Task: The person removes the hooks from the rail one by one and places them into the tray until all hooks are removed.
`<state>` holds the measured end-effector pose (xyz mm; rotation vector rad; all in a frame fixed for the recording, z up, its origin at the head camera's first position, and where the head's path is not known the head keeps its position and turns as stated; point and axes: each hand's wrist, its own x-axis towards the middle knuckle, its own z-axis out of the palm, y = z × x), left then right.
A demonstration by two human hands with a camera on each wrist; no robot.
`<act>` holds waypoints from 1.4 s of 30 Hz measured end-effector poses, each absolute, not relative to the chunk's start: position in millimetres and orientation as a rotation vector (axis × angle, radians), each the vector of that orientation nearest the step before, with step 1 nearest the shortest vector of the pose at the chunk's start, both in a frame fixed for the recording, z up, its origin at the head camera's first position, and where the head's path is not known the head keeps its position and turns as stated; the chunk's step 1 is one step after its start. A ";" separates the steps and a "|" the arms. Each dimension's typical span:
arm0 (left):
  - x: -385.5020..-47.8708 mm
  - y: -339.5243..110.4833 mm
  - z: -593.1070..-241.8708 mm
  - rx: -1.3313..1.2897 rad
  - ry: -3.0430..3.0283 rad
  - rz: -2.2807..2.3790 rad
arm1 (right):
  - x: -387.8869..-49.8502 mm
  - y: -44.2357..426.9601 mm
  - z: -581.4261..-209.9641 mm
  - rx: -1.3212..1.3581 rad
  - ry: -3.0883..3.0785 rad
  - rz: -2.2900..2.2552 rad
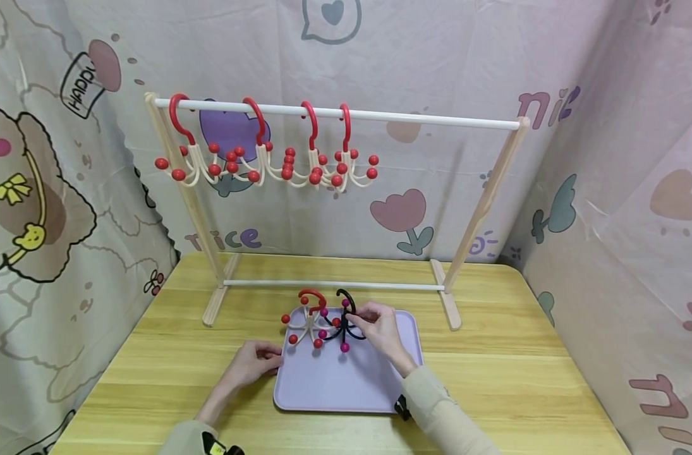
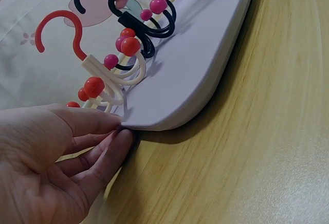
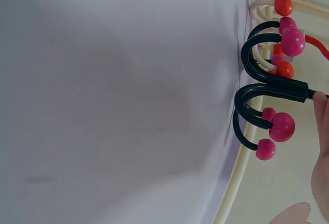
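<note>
At lower left of centre, your left hand [image 1: 252, 363] pinches the tray's [image 1: 346, 387] edge: brace it. Rightward, the red-hooked hanger [image 1: 310, 321] crowds the black hanger [image 1: 344, 323], lower centre; your right hand [image 1: 381, 327] pinches its hook. Lifting straight up should avoid snagging.
</note>
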<state>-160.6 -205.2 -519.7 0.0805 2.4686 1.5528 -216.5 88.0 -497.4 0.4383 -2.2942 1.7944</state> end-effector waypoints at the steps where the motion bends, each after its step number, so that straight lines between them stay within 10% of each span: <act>1: -160.6 -205.1 -519.5 0.081 2.469 1.552 | -217.0 88.4 -498.5 0.435 -2.296 1.796; 42: -160.1 -205.3 -520.9 0.114 2.488 1.564 | -218.9 112.6 -466.1 0.540 -2.433 1.632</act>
